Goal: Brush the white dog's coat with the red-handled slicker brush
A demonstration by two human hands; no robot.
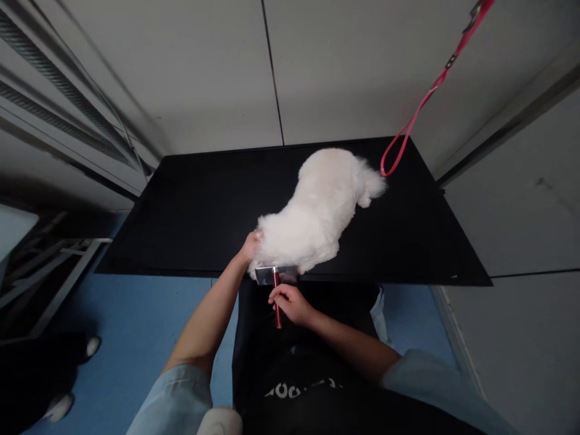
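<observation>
A white fluffy dog point(317, 205) is on the black table point(217, 199), its head end at the near edge and its bushy tail towards the far right. My left hand point(252, 246) grips the fur at the left side of its head, with the fingertips partly buried. In my right hand point(292, 302) is a slicker brush point(277, 279), the fingers closed around its red handle. The brush's broad metal head lies against the fur at the dog's front, by the table edge. The dog's face is hidden from above.
A pink leash loop point(403, 142) hangs over the table's far right. Grey hoses point(63, 72) run along the wall at left. Another person's shoes point(58, 408) stand on the blue floor at lower left, near a metal frame point(67, 284).
</observation>
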